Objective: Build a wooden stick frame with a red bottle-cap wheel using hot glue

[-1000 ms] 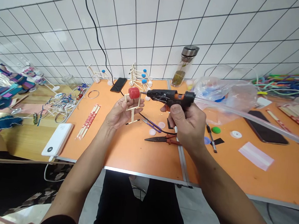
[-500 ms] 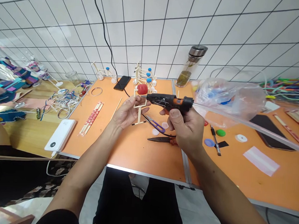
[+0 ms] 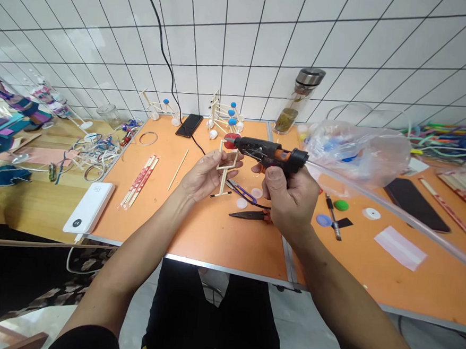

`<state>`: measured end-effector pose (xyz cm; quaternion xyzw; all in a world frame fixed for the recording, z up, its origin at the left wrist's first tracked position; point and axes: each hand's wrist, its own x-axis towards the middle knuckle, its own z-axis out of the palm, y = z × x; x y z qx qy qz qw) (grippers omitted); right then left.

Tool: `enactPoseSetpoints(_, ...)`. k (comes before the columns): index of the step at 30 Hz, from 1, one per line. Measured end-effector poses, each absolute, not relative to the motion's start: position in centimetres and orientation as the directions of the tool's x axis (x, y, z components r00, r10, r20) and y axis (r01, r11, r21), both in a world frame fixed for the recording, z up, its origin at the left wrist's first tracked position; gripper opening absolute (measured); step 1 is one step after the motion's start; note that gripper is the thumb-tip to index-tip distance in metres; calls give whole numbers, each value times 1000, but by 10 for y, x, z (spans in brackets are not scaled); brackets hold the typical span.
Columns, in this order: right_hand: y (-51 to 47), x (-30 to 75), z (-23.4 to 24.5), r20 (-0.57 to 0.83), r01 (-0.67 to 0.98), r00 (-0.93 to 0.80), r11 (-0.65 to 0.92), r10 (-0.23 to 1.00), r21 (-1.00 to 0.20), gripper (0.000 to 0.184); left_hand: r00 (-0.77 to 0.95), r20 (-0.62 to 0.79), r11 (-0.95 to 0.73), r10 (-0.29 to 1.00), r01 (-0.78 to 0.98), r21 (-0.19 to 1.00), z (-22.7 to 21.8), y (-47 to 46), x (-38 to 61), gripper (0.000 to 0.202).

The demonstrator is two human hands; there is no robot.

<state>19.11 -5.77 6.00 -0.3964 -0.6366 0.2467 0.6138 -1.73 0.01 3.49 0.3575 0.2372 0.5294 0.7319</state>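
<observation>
My left hand (image 3: 204, 177) is closed on a small frame of wooden sticks (image 3: 226, 170) with a red bottle cap (image 3: 231, 140) at its top, held above the orange table (image 3: 197, 230). My right hand (image 3: 291, 197) grips a black and orange hot glue gun (image 3: 272, 152). The gun's nozzle points left and meets the frame just below the red cap. A long clear glue stick (image 3: 394, 209) trails from the back of the gun to the right.
Pliers (image 3: 252, 214), purple scissors (image 3: 242, 192) and loose bottle caps (image 3: 324, 220) lie under my hands. A white power bank (image 3: 89, 207), chopstick packets (image 3: 140, 181), a black phone (image 3: 189, 124), finished stick models (image 3: 223, 116), a glass bottle (image 3: 298, 100) and a plastic bag (image 3: 356, 151) stand around.
Both hands and the stick frame have drifted slightly right and up in view. The glue gun's nozzle has closed in under the red cap, which now partly hides behind it.
</observation>
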Motion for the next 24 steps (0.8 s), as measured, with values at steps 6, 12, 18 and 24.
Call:
enactPoseSetpoints(6,-56,192,58,590,232,75,562,804,-794,46,345,51,181,937,-606,775,34,0,-17,39)
enactPoseSetpoints(12,-57,191,59,579,218,44,558,814,-801,46,313,30,178,949,-614,769,34,0,-17,35)
enactPoseSetpoints(18,-57,192,60,597,226,20,578,802,-784,40,325,61,166,944,-623,764,33,1,-18,36)
enactPoseSetpoints(24,-55,191,61,639,253,18,615,769,-747,44,314,40,175,949,-625,761,36,0,-17,36)
